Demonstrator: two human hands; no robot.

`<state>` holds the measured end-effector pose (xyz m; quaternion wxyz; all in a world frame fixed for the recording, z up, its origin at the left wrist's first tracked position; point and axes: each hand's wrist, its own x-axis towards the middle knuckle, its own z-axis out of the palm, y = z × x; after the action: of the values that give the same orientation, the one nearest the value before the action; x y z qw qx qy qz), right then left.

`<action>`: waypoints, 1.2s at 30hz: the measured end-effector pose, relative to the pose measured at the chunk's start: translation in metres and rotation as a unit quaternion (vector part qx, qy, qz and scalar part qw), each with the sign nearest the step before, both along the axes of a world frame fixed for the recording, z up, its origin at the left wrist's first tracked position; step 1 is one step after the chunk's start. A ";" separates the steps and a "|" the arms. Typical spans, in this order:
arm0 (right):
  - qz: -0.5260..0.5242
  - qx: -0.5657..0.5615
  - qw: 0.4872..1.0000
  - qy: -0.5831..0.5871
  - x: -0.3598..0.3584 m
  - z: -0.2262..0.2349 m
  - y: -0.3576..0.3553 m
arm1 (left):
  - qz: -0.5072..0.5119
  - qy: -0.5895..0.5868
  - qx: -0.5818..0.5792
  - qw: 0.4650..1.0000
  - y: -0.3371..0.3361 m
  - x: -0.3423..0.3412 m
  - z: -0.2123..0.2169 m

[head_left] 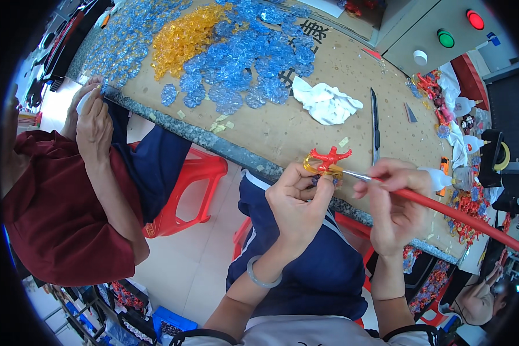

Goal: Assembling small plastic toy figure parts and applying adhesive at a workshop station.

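My left hand (300, 199) is closed on a small red plastic figure (330, 158) with spread arms, which rises above a yellow transparent ring (311, 165). Dark purple bits show by the fingertips, partly hidden. In my right hand (395, 196) is a paintbrush (438, 203) with a long red handle and a metal ferrule. Its tip touches the lower part of the figure or lies right beside it. Both hands are over the near edge of the table, above my lap.
Blue transparent pieces (254, 57) and a yellow heap (184, 37) cover the far table (259, 130). A crumpled white tissue (327, 102) and a black-handled cutter (375, 124) lie ahead. White squeeze bottles (438, 179) and red figures (470, 207) are at right. A co-worker in a maroon shirt (69, 213) sits left.
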<state>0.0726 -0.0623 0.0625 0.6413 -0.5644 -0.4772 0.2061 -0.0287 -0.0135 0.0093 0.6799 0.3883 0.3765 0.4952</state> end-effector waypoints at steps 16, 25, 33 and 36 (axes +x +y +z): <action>0.004 -0.055 0.996 -0.075 0.000 0.009 0.004 | 0.007 -0.006 0.006 1.000 0.000 -0.001 -0.001; -0.022 -0.061 0.995 -0.077 -0.002 0.011 0.011 | 0.000 -0.006 0.011 1.000 0.000 -0.001 -0.002; -0.043 -0.051 0.997 0.031 -0.009 0.017 0.014 | 0.002 -0.003 0.006 1.000 -0.002 0.000 -0.003; -0.006 -0.099 0.988 -0.118 -0.001 0.014 0.016 | 0.002 0.010 0.013 1.000 -0.001 -0.002 -0.006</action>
<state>0.0712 -0.0467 0.0761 0.5226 -0.6484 -0.5235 0.1801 -0.0310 -0.0146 0.0036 0.6699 0.4017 0.3776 0.4973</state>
